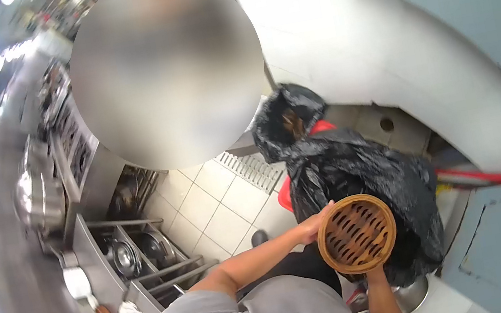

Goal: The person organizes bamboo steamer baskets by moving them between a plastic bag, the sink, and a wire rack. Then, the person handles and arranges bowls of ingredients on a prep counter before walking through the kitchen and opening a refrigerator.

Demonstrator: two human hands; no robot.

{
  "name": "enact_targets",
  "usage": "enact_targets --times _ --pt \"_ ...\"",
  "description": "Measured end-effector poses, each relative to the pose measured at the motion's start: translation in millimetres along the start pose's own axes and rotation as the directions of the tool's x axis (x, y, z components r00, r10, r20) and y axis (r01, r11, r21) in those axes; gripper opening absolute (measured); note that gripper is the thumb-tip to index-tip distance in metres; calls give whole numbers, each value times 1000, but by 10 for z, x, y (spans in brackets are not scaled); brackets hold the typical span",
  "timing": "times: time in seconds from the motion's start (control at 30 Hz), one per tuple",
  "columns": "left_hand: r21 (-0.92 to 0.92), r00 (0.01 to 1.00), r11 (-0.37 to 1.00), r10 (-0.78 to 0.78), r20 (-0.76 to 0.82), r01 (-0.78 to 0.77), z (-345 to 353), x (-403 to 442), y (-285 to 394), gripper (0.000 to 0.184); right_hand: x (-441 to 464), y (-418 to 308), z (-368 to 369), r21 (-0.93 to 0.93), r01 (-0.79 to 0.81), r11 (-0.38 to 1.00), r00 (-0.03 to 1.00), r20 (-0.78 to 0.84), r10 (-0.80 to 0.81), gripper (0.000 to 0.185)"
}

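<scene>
A round bamboo steamer basket (357,234) with a slotted base is held in front of my body, over the edge of a black-bagged bin (395,178). My left hand (313,224) grips its left rim, with the fingers partly hidden by the basket. From below, my right hand (375,272) supports the near edge; its fingers are mostly hidden under the basket. No food shows on the slats.
A second black-bagged bin (272,129) stands beyond the first. On the left are a drawer unit (105,262), a stove (71,148) and a steel pot (42,200). A steel bowl (414,295) sits near my right arm. A white wall (322,30) rises at the right.
</scene>
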State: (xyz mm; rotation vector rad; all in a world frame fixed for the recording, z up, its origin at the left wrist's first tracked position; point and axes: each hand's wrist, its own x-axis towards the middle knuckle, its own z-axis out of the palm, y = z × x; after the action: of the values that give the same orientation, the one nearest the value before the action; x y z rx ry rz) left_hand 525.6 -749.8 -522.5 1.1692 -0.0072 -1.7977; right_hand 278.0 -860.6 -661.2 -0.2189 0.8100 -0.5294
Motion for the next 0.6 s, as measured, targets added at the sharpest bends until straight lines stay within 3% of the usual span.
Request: enact_targets --times 0.03,0.17,0.33,0.5,0.6 --pt "-31 999 999 26 34 -25 -252 -58 -113 90 25 13 239 -33 -35 999 998 49 36 38" --pt "-112 956 953 270 -115 -282 -418 -1353 71 96 49 293 1299 -192 -158 969 953 226 200 39" --pt "-103 743 775 546 -387 -623 -916 -2852 -385 99 -81 1209 2609 -403 -289 868 806 386 448 41" --pt "-66 528 678 503 -684 -732 -1451 -4276 -1352 103 -599 2777 3609 -660 -447 604 498 377 781 43" --pt "-124 327 505 337 -883 -854 -1152 -4984 -1827 98 -1060 3713 3936 -771 -530 353 236 266 935 44"
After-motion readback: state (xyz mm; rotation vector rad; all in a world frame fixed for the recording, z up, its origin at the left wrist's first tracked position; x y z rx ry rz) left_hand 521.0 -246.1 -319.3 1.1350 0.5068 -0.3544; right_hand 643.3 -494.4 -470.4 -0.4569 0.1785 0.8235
